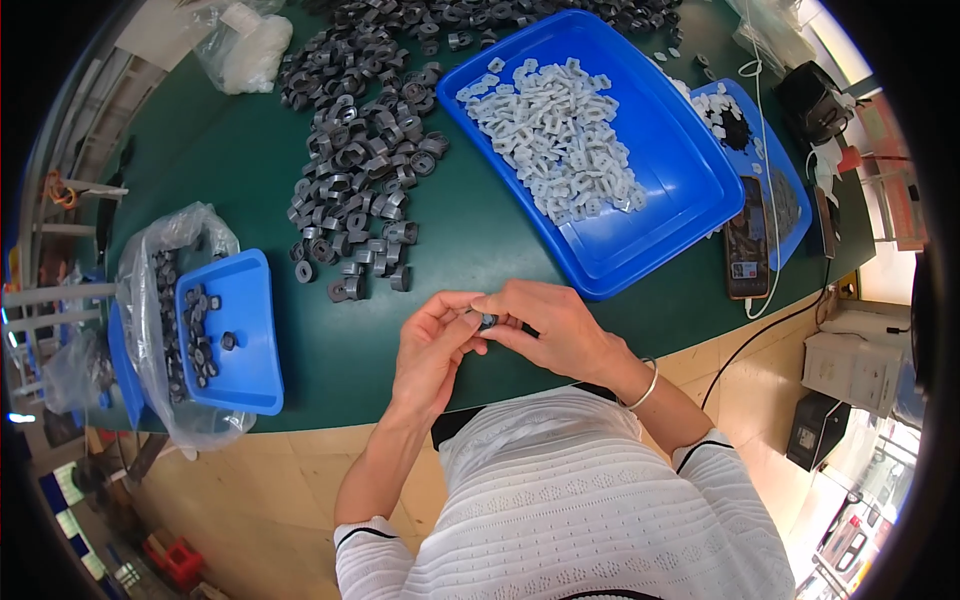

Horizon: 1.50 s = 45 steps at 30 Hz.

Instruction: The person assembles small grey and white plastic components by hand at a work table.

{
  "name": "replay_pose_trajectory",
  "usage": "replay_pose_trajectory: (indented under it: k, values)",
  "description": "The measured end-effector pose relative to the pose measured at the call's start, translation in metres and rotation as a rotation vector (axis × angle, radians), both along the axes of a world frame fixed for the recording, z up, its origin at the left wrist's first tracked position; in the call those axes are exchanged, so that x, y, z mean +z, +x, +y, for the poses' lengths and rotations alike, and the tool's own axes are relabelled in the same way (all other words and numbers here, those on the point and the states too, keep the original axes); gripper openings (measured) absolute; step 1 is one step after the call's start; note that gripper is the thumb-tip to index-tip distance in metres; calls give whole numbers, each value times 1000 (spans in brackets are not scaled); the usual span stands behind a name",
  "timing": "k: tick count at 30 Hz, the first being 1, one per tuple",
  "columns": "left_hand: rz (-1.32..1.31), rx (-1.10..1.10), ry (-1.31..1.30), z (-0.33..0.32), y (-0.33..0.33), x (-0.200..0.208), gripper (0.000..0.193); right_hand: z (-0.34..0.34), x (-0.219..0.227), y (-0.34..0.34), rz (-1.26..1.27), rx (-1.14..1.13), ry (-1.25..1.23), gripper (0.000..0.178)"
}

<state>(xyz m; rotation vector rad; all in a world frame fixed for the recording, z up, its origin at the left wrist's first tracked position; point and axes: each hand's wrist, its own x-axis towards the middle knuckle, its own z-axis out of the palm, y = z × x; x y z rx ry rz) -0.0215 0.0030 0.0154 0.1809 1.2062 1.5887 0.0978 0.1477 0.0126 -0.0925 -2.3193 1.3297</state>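
My left hand (436,345) and my right hand (548,325) meet above the front edge of the green table. Between their fingertips is a small dark grey round part (487,321), mostly covered by the fingers. Both hands are closed on it, thumbs on top. Beyond my left hand lies a heap of dark grey ring-shaped plastic parts (365,160). Past my right hand stands a large blue tray (660,215) with many small white plastic pieces (560,135) heaped in its left part.
At the left, a small blue tray (245,350) with several dark parts sits on a clear plastic bag (160,250). A phone (745,240) with a white cable lies right of the large tray, beside another blue tray (790,190). A bagged white bundle (255,55) lies at the back left.
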Motion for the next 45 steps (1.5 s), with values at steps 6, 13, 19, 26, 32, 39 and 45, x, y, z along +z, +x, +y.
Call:
replay_pose_trajectory:
  k: [6,13,19,26,32,39,45]
  values:
    - [288,15,24,-1,5,0,20,-7,-2,-2,-156,-44,-337,23]
    - [200,99,60,-10,11,-9,18,-1,-9,-5,-378,88,-703,21]
    - [40,157,51,-11,12,-13,18,-12,7,-11,-244,-86,-525,16]
    - [179,233,21,-11,24,-17,13,-14,7,-12,-331,-113,-414,15]
    - [372,345,60,-8,27,-24,5,-24,7,-13,-260,-139,-399,16]
    - [-85,301,344,-49,-13,-13,14,64,20,-4,-137,-358,263,20]
    - [775,573,-318,-63,-63,-8,13,83,4,-9,-203,-326,490,14]
